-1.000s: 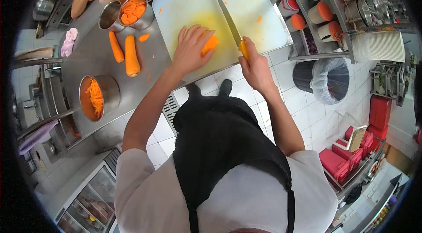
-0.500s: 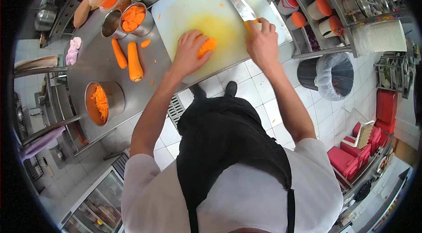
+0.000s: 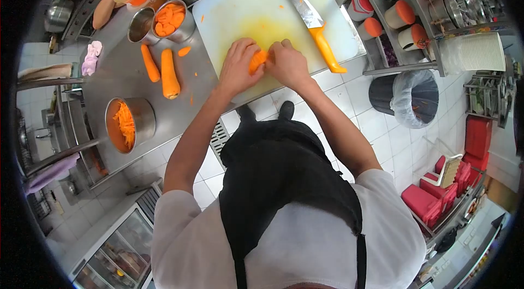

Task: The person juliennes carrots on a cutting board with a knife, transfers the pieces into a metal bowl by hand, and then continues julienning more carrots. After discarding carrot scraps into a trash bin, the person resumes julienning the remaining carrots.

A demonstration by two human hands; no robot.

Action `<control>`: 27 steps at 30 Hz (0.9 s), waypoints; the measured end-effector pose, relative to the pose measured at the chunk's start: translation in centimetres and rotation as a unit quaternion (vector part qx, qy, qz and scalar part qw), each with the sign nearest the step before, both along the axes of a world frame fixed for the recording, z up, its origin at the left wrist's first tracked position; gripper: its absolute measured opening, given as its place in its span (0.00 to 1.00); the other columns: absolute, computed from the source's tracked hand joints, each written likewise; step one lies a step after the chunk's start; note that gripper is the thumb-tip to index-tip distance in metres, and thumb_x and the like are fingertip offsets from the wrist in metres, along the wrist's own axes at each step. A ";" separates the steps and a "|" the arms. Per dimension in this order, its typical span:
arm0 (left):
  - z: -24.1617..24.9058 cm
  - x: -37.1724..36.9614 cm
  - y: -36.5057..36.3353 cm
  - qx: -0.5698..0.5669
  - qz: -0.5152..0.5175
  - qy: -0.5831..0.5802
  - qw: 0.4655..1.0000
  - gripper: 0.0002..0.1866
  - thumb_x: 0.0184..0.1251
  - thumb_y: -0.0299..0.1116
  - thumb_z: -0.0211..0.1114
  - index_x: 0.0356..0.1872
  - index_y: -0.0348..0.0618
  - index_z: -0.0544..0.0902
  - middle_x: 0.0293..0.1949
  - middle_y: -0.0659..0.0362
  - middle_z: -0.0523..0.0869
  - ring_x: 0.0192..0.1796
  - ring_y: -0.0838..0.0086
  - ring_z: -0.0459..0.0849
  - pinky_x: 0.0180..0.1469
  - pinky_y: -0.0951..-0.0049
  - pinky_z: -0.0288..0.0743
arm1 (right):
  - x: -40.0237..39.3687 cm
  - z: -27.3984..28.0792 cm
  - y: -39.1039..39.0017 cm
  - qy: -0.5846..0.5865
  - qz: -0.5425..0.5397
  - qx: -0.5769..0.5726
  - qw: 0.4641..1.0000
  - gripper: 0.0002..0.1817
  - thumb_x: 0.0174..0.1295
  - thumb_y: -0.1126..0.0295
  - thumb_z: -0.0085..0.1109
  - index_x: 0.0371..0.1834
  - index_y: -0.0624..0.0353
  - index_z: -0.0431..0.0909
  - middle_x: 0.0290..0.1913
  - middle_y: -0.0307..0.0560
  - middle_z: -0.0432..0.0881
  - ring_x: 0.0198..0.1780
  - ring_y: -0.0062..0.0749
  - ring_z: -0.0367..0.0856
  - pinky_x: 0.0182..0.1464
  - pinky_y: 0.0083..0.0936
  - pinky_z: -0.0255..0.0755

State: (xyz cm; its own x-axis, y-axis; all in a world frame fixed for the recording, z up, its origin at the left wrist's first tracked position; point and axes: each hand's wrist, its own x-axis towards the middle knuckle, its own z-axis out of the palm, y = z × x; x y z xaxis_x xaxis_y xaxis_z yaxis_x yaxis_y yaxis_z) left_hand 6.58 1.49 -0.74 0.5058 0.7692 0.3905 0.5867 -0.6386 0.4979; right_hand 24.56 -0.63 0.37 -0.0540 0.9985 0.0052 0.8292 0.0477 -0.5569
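On the white cutting board [image 3: 218, 10], cut carrot [image 3: 257, 62] lies between my two hands. My left hand [image 3: 240, 65] curls round its left side, fingers closed on it. From the other side my right hand [image 3: 287, 63] presses its bent fingers against the same carrot. Just right of that hand rests a knife [image 3: 308, 16] with a yellow handle, its blade pointing away from me. Yellow-orange stain and small carrot bits mark the board.
Two whole carrots [image 3: 170, 76] lie left of the board. Near them are a metal pot of carrot slices [image 3: 170, 19] and a pot of carrot strips [image 3: 125, 125]. A lined bin [image 3: 415, 98] stands on the floor at right, below a shelf of orange-lidded tubs [image 3: 400, 13].
My right hand has let go of the knife, which now lies on the board's right side. That hand has moved left to the cut carrot beside my left hand.
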 end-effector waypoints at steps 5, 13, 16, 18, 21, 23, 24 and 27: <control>0.0 -0.3 0.0 -0.014 -0.003 -0.013 1.000 0.25 0.51 0.28 0.73 0.52 0.38 0.76 0.57 0.47 0.77 0.64 0.48 0.74 0.68 0.54 0.71 | -0.8 0.3 -0.8 -0.003 0.005 -0.011 1.000 0.15 0.58 0.65 0.67 0.45 0.61 0.79 0.48 0.59 0.80 0.44 0.57 0.85 0.48 0.49 0.80; -0.1 -0.2 -0.2 -0.013 -0.001 -0.029 1.000 0.28 0.49 0.27 0.72 0.55 0.38 0.75 0.57 0.46 0.77 0.64 0.48 0.74 0.69 0.53 0.70 | -0.4 1.2 -1.0 0.044 -0.031 0.028 0.998 0.10 0.59 0.73 0.61 0.43 0.63 0.79 0.45 0.61 0.79 0.45 0.60 0.83 0.46 0.49 0.78; 0.2 -0.2 -0.1 -0.008 -0.005 -0.014 1.000 0.29 0.50 0.28 0.72 0.57 0.37 0.76 0.58 0.46 0.77 0.64 0.48 0.74 0.69 0.54 0.70 | -0.3 -0.5 -1.4 0.073 0.036 0.128 0.988 0.11 0.59 0.75 0.61 0.45 0.62 0.80 0.44 0.59 0.79 0.45 0.59 0.83 0.46 0.48 0.79; 0.3 -0.3 0.0 -0.008 -0.013 0.009 1.000 0.29 0.51 0.29 0.71 0.58 0.37 0.76 0.58 0.47 0.78 0.65 0.49 0.74 0.70 0.54 0.70 | -0.1 -0.9 -1.4 0.129 0.046 0.161 0.977 0.14 0.57 0.74 0.63 0.48 0.60 0.80 0.44 0.58 0.79 0.48 0.59 0.82 0.47 0.48 0.79; 0.2 -0.1 -0.1 -0.002 -0.016 0.015 1.000 0.32 0.51 0.26 0.70 0.62 0.35 0.76 0.63 0.47 0.77 0.67 0.48 0.73 0.72 0.54 0.68 | 0.0 -0.8 -1.0 0.079 -0.055 0.069 0.993 0.16 0.56 0.73 0.65 0.50 0.56 0.82 0.44 0.57 0.79 0.49 0.57 0.82 0.47 0.48 0.79; 0.0 -0.2 -0.2 0.003 -0.010 0.035 0.999 0.33 0.53 0.28 0.69 0.64 0.34 0.76 0.65 0.46 0.77 0.69 0.49 0.72 0.73 0.54 0.67 | -0.5 -0.5 -0.8 0.054 -0.028 0.078 0.995 0.15 0.57 0.72 0.65 0.48 0.56 0.83 0.45 0.56 0.79 0.48 0.56 0.82 0.47 0.47 0.80; 0.0 -0.1 -0.1 0.007 -0.008 0.044 0.999 0.33 0.54 0.30 0.69 0.65 0.33 0.76 0.66 0.46 0.77 0.70 0.49 0.72 0.73 0.54 0.67 | -0.7 -0.3 -0.7 0.041 -0.016 0.082 0.996 0.14 0.57 0.72 0.65 0.48 0.56 0.83 0.46 0.56 0.79 0.47 0.56 0.82 0.47 0.47 0.80; 0.1 -0.1 -0.2 -0.004 -0.009 0.068 0.998 0.34 0.57 0.31 0.69 0.67 0.33 0.75 0.68 0.47 0.76 0.71 0.50 0.71 0.74 0.54 0.66 | -1.0 -0.9 -0.5 0.021 -0.008 0.100 0.995 0.11 0.60 0.71 0.63 0.46 0.57 0.82 0.44 0.55 0.81 0.46 0.54 0.83 0.47 0.47 0.79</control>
State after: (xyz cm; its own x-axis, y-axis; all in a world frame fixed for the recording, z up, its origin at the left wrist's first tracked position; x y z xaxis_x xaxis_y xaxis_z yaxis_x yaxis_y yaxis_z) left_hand 6.49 1.31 -0.68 0.5671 0.7628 0.3106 0.6385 -0.6454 0.4193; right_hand 23.56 -1.17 -0.51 -0.0328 0.9780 0.2059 0.8068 0.1475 -0.5721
